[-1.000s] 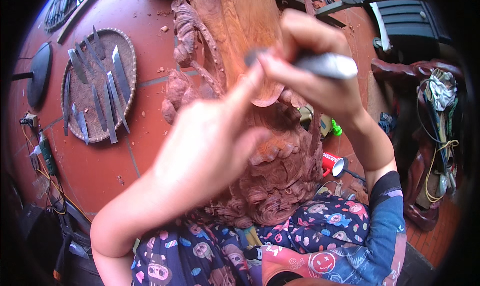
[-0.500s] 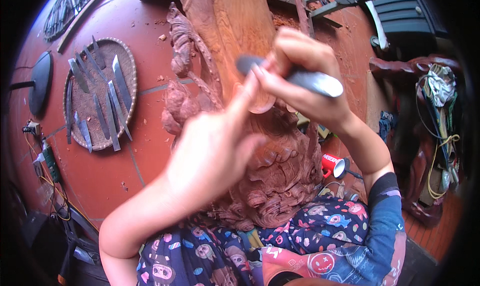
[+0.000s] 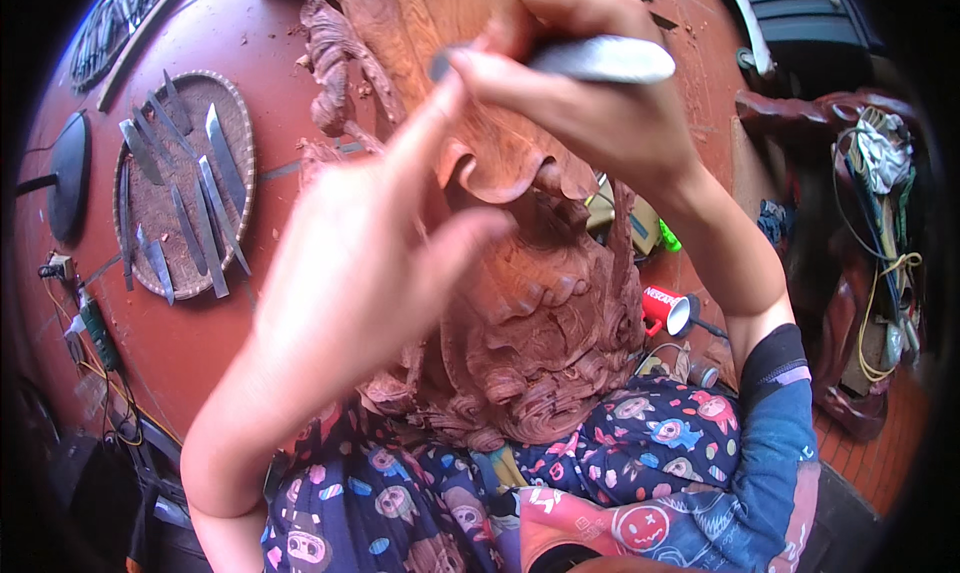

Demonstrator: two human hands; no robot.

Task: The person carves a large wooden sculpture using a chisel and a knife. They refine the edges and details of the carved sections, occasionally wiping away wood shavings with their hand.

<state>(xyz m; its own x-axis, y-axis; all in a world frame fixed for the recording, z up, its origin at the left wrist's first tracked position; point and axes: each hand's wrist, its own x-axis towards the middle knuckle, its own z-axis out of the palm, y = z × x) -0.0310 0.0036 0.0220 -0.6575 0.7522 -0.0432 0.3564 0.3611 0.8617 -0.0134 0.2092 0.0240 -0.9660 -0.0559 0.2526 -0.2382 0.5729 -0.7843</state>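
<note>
The right hand (image 3: pixel 590 103) is clamped around a grey-handled carving tool (image 3: pixel 590 61), its tip hidden against the wood carving (image 3: pixel 540 323) that rests in the person's lap and rises to the far side. The left hand (image 3: pixel 370 263) lies open across the carving, thumb reaching up to the tool. The cut probably goes best shallow, guided by that thumb, following the grain. On the red floor (image 3: pixel 270 93) at left, a round tray (image 3: pixel 235 123) holds spare chisels (image 3: pixel 190 213); a red cup (image 3: pixel 668 308) lies right.
</note>
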